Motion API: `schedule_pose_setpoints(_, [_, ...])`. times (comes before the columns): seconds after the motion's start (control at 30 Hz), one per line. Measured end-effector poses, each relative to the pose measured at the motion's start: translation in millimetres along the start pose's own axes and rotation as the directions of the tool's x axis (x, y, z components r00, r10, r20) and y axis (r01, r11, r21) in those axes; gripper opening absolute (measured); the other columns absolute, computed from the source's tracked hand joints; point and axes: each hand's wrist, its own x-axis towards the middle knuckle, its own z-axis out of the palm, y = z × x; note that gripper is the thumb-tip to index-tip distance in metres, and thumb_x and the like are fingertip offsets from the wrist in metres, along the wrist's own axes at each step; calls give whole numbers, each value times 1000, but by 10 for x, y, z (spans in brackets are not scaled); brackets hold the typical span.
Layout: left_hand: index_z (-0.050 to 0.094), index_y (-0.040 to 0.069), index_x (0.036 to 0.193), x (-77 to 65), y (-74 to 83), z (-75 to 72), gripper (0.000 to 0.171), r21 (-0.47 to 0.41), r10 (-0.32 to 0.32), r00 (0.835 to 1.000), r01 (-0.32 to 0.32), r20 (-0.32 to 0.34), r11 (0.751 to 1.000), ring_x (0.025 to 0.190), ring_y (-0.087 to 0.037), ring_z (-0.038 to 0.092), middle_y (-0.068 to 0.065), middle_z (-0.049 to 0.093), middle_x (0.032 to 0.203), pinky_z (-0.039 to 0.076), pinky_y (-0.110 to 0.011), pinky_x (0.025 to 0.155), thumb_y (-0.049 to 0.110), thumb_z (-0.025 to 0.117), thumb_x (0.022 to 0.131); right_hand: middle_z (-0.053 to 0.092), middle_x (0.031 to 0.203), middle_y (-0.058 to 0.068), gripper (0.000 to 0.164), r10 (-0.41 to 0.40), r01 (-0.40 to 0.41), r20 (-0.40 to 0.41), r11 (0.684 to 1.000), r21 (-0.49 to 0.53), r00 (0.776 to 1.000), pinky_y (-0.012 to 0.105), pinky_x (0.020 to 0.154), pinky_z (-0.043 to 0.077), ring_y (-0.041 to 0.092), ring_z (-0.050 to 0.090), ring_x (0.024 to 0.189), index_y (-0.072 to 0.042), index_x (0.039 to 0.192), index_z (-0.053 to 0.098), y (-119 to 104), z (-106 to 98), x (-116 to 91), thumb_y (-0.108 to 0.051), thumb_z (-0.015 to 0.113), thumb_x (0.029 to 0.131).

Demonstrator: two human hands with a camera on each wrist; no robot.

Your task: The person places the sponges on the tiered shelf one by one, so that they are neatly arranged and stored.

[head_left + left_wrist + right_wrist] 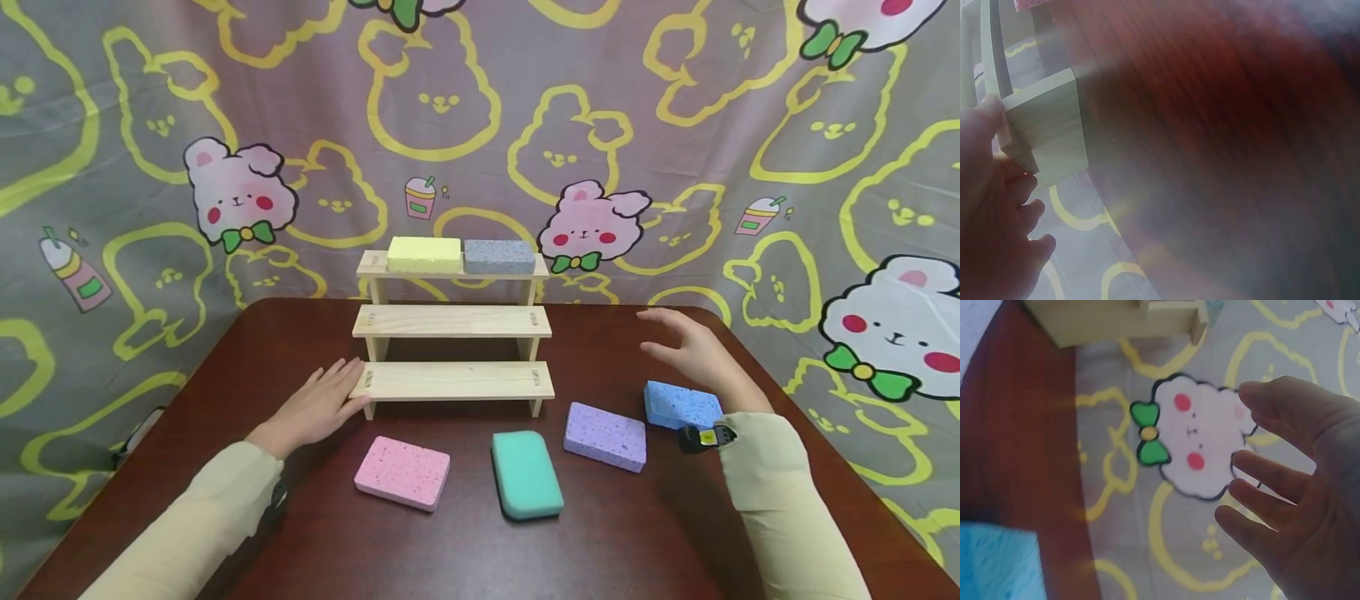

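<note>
My left hand [318, 404] rests against the left end of the lowest step of a three-tier wooden stand [450, 381], its fingers extended and thumb along the front edge. The left wrist view shows the fingertips beside the end of that step [1054, 128]. My right hand [693, 350] is raised right of the stand, holding nothing, thumb and fingers spread apart. Below it lies a blue sponge [678, 406], partly behind the wrist. A yellow sponge [424, 255] and a grey sponge [499, 257] sit side by side on the top step.
On the dark wooden table [315, 533], in front of the stand, lie a pink sponge [402, 472], a teal sponge [527, 475] and a purple sponge [605, 436]. A patterned curtain [480, 100] hangs behind the table and along its sides.
</note>
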Motion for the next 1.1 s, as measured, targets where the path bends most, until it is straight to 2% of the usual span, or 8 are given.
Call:
schedule_pose_setpoints(0.37, [29,-10,139,-5,12,-13,63,0,-4,1000,4,1,1000,132,-42,21,-26,30,142,16,-56,103,32,48,96,35,138,23,57,83,-82,87,997,-7,993,65,89,30,44,31,123,-4,134,43,352,11,-345,-28,65,87])
schedule_pose_setpoints(0.67, [29,-10,139,-9,16,-21,63,5,1,1000,-1,-2,1000,132,-42,20,-26,29,142,16,-56,103,33,47,96,33,136,29,57,61,-66,148,997,30,987,67,87,30,47,29,122,1,130,46,610,92,-513,-24,68,84])
schedule_pose_setpoints(0.93, [29,-10,139,4,0,6,63,20,-2,1000,2,-5,1000,131,-42,22,-26,30,142,17,-56,103,33,46,96,22,138,35,61,118,-123,263,992,2,958,71,85,26,55,20,122,2,129,47,811,178,-576,-27,71,81])
schedule_pose_setpoints(1.1, [29,-10,139,2,1,7,63,30,-4,1000,4,-5,1000,131,-42,23,-26,31,142,17,-56,103,33,46,96,20,138,35,61,155,-160,304,987,-8,940,71,86,25,56,20,120,2,128,49,851,191,-600,-27,71,79])
